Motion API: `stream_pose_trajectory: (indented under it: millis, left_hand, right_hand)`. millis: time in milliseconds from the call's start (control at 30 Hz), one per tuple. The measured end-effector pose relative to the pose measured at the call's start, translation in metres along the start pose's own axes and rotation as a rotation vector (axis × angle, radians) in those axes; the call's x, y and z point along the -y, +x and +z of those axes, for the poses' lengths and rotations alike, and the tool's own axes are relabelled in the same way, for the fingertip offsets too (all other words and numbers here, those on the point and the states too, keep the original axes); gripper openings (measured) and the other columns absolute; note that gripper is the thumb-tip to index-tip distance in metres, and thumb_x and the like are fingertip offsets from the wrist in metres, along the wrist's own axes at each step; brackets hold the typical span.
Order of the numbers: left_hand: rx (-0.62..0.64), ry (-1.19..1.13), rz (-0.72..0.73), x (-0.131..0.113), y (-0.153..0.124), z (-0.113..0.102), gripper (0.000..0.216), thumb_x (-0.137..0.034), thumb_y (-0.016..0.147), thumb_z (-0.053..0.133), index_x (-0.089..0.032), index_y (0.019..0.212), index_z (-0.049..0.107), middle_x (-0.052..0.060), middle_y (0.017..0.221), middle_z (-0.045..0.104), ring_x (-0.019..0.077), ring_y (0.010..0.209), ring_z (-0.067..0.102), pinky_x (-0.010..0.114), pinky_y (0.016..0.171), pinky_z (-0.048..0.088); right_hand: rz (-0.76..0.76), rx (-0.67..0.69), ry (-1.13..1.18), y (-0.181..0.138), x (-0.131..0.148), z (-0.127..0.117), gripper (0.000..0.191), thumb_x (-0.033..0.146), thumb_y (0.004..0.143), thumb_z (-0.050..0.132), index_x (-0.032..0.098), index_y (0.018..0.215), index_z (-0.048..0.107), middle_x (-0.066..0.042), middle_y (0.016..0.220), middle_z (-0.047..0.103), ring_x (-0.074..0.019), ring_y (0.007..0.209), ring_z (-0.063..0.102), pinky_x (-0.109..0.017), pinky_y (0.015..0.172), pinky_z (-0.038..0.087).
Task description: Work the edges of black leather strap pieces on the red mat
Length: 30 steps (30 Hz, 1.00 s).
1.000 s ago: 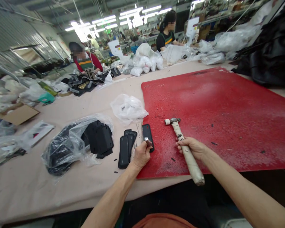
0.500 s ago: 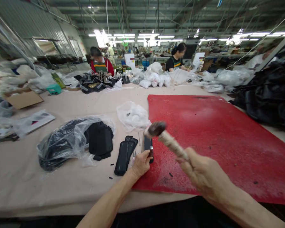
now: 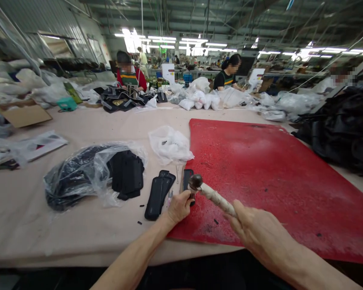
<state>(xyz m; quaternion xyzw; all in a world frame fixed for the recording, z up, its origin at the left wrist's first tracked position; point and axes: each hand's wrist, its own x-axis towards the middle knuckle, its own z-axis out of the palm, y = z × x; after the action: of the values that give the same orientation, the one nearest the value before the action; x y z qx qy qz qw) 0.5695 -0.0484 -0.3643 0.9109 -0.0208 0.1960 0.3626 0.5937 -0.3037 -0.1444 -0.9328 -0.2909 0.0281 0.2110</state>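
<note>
step: hammering. Your hammer (image 3: 213,195) has its head down at the top of a small punch-like tool, mostly hidden behind the head, standing on the black strip (image 3: 186,180).
right hand: your right hand (image 3: 254,231) is closed round the wrapped handle, low at the near edge, wrist angled so the handle runs up-left toward the strip.
left hand: your left hand (image 3: 178,207) is pinched shut on the small tool, just under the hammer head, forearm coming in from the lower left.
strip location: the black strip lies on the left edge of the red mat (image 3: 275,177), close to your left hand.
next move calls for: probably keeping the small tool upright and your fingertips clear of the head; I can't tell if the cut went through.
nearby: more black strips (image 3: 157,193) lie just left of the mat on the desk (image 3: 87,233); a clear bag of black pieces (image 3: 90,175) sits further left, a white bag (image 3: 169,145) behind.
others: two people work at the far end, well apart from you.
</note>
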Motion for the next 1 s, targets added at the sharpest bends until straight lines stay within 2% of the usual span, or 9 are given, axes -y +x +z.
stream_pose_trajectory:
  millis: [133, 300, 400, 467, 533, 633, 733, 833, 1000]
  left_hand:
    - [-0.001, 0.018, -0.02, -0.002, 0.0, -0.001, 0.014, -0.011, 0.086, 0.052, -0.021, 0.088, 0.061, 0.005, 0.079, 0.071, 0.0207, 0.075, 0.069, 0.028, 0.067, 0.05]
    - [-0.005, -0.054, -0.026, -0.008, 0.002, -0.005, 0.015, -0.009, 0.086, 0.053, -0.022, 0.089, 0.061, 0.004, 0.08, 0.07, 0.0194, 0.076, 0.07, 0.026, 0.068, 0.05]
    - [-0.004, -0.078, -0.013, -0.01, 0.003, -0.007, 0.018, -0.008, 0.085, 0.054, -0.022, 0.089, 0.062, 0.003, 0.08, 0.07, 0.0189, 0.074, 0.069, 0.026, 0.067, 0.051]
    - [-0.014, -0.085, -0.007, -0.011, 0.004, -0.008, 0.019, -0.007, 0.084, 0.054, -0.023, 0.09, 0.063, 0.003, 0.079, 0.07, 0.0186, 0.073, 0.069, 0.026, 0.067, 0.051]
    - [-0.02, -0.086, -0.008, -0.01, 0.004, -0.009, 0.02, -0.008, 0.085, 0.054, -0.023, 0.092, 0.064, 0.004, 0.08, 0.07, 0.0185, 0.074, 0.069, 0.026, 0.069, 0.052]
    - [0.002, -0.063, -0.018, -0.01, 0.002, -0.008, 0.017, -0.011, 0.087, 0.052, -0.022, 0.093, 0.063, 0.005, 0.082, 0.07, 0.0188, 0.075, 0.069, 0.027, 0.071, 0.053]
    - [0.023, -0.075, -0.04, -0.011, 0.0, -0.006, 0.015, -0.014, 0.088, 0.051, -0.021, 0.092, 0.064, 0.006, 0.085, 0.072, 0.0196, 0.08, 0.069, 0.029, 0.076, 0.055]
    - [-0.007, -0.226, -0.169, -0.01, 0.006, -0.004, 0.012, -0.02, 0.087, 0.054, -0.021, 0.091, 0.065, 0.006, 0.088, 0.073, 0.0197, 0.085, 0.07, 0.031, 0.081, 0.056]
    - [-0.384, -0.644, -0.634, 0.006, 0.037, -0.021, 0.03, -0.046, 0.085, 0.058, -0.016, 0.092, 0.059, 0.005, 0.083, 0.071, 0.0179, 0.07, 0.07, 0.033, 0.068, 0.059]
  right_hand:
    - [0.022, 0.193, -0.046, -0.001, -0.027, 0.018, 0.031, 0.052, 0.092, 0.048, 0.024, 0.081, 0.055, -0.001, 0.06, 0.056, -0.0154, 0.047, 0.045, -0.03, 0.05, 0.018]
    - [0.366, 0.342, 0.37, 0.009, -0.079, 0.052, 0.042, 0.06, 0.096, 0.036, 0.023, 0.078, 0.045, 0.002, 0.058, 0.049, -0.0133, 0.046, 0.043, -0.024, 0.046, 0.031]
    - [0.323, 0.139, 0.178, 0.021, -0.097, 0.087, 0.034, 0.05, 0.097, 0.04, 0.02, 0.087, 0.054, -0.006, 0.075, 0.061, -0.0204, 0.065, 0.059, -0.03, 0.06, 0.045]
    - [0.162, -0.107, -0.079, 0.028, -0.091, 0.11, 0.027, 0.036, 0.094, 0.047, 0.017, 0.109, 0.06, -0.016, 0.108, 0.065, -0.0292, 0.097, 0.062, -0.041, 0.082, 0.048]
    - [-0.016, -0.245, -0.179, 0.034, -0.07, 0.132, 0.038, 0.028, 0.094, 0.049, 0.017, 0.13, 0.054, -0.018, 0.136, 0.055, -0.0331, 0.122, 0.052, -0.049, 0.1, 0.04]
    - [-0.179, -0.162, -0.072, 0.043, -0.031, 0.168, 0.043, 0.026, 0.093, 0.052, 0.019, 0.136, 0.052, -0.014, 0.145, 0.05, -0.0305, 0.132, 0.044, -0.049, 0.109, 0.035]
    - [-0.157, -0.119, 0.012, 0.048, -0.009, 0.202, 0.046, 0.022, 0.091, 0.052, 0.017, 0.137, 0.053, -0.012, 0.146, 0.051, -0.0313, 0.135, 0.041, -0.052, 0.112, 0.03]
    - [-0.111, -0.13, 0.054, 0.047, -0.007, 0.218, 0.047, 0.022, 0.092, 0.052, 0.017, 0.138, 0.052, -0.011, 0.148, 0.049, -0.0318, 0.138, 0.038, -0.054, 0.115, 0.024]
    - [-0.09, -0.106, 0.086, 0.046, -0.013, 0.214, 0.045, 0.026, 0.092, 0.055, 0.016, 0.136, 0.054, -0.01, 0.148, 0.049, -0.0304, 0.139, 0.036, -0.052, 0.117, 0.022]
